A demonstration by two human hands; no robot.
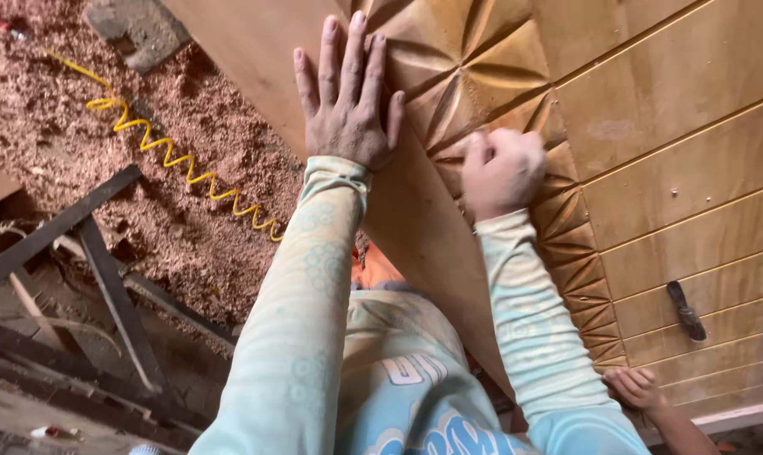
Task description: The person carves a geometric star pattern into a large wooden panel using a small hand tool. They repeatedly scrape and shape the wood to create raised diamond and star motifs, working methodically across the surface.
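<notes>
A large carved wooden door panel (651, 126) lies in front of me, with a diamond relief pattern (466, 59) and grooved boards. My left hand (346, 101) rests flat on the panel's plain left edge, fingers stretched out, holding nothing. My right hand (501, 173) is curled into a fist and pressed on the carved strip; it is blurred, and nothing shows inside it. Both arms wear pale blue-green sleeves.
Another person's hand (639, 388) touches the panel's lower right edge. A small dark tool (687, 310) lies on the grooved boards. Left of the panel, a yellow coiled hose (179, 160) runs over sawdust, near a stone block (137, 29) and dark wooden bars (112, 291).
</notes>
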